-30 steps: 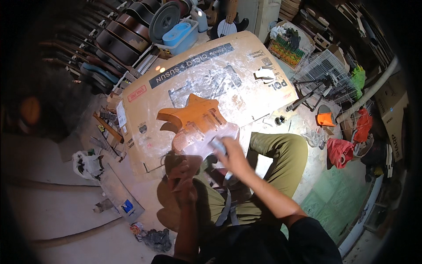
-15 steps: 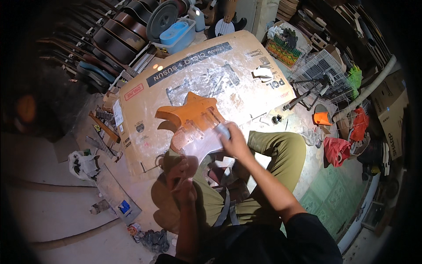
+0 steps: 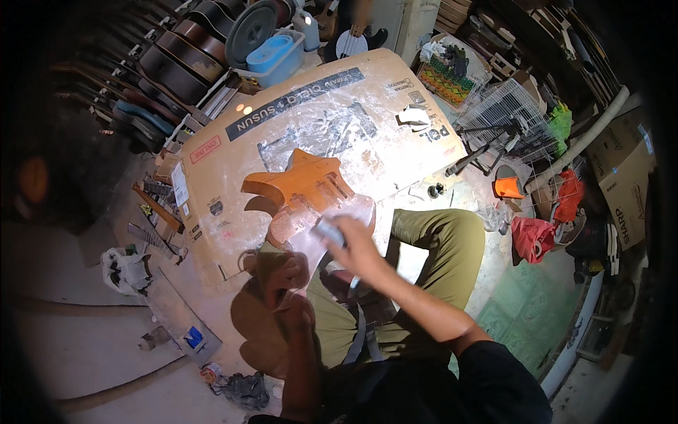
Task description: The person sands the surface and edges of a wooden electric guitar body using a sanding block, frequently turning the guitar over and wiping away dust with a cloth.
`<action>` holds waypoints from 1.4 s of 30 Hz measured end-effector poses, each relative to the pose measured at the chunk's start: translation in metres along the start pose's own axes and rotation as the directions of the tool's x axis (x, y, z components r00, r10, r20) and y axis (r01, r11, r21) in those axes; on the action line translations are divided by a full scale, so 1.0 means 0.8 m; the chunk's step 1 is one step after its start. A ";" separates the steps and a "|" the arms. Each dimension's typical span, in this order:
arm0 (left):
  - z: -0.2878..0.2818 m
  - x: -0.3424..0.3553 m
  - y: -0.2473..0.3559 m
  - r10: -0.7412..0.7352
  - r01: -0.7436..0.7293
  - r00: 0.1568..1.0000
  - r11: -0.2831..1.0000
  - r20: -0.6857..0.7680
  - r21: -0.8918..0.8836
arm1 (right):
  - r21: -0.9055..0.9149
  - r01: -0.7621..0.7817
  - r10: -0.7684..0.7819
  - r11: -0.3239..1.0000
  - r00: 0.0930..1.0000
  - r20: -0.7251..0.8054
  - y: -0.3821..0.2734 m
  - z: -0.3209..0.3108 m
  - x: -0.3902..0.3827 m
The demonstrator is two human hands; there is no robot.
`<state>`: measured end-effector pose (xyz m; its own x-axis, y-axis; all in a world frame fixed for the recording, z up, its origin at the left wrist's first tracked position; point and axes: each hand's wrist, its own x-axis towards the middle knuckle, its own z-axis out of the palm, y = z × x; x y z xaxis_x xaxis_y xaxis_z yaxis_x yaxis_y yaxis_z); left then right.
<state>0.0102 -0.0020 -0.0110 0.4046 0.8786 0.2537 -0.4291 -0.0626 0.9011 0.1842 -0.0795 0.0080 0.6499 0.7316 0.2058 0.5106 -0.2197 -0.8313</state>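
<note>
An electric guitar body, orange-brown wood with cut-out slots, lies tilted between my lap and the cardboard. Its near half looks pale and dusty. My right hand is closed round a small grey block, which looks like a sanding block, pressed to that pale face. In shadow at the near left edge of the body, my left hand has its fingers curled against the wood, gripping it. Part of the body's near end is hidden by my right hand and the shadow.
A flattened cardboard sheet, dusted white, spreads out ahead. A white scrap lies on it. Several guitars stand at the far left beside a tub. A wire rack and a red bag are on the right.
My right hand has slid the block left and slightly nearer across the guitar body. My left hand stays at the body's edge. The whole view has shifted a little.
</note>
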 end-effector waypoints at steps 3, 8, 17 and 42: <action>0.011 0.000 0.010 -0.061 0.062 0.998 0.998 -0.028 0.027 | -0.017 -0.014 0.014 1.000 1.000 0.019 0.017 -0.010 0.004; 0.022 0.006 0.022 -0.064 0.064 0.998 0.998 0.015 -0.016 | -0.051 -0.117 0.115 0.992 0.992 -0.050 0.061 -0.014 0.033; 0.020 0.003 0.018 -0.085 0.085 0.996 0.995 -0.002 -0.055 | -0.086 -0.195 0.192 0.977 0.980 -0.044 0.045 -0.017 0.032; 0.027 -0.002 0.017 -0.081 0.080 0.997 0.993 -0.008 -0.083 | 0.062 -0.227 0.227 0.972 0.974 0.005 0.065 -0.022 0.043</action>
<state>0.0207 -0.0145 0.0084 0.4318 0.8844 0.1775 -0.4612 0.0474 0.8860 0.2428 -0.0773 -0.0194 0.7463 0.6655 0.0090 0.3136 -0.3397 -0.8867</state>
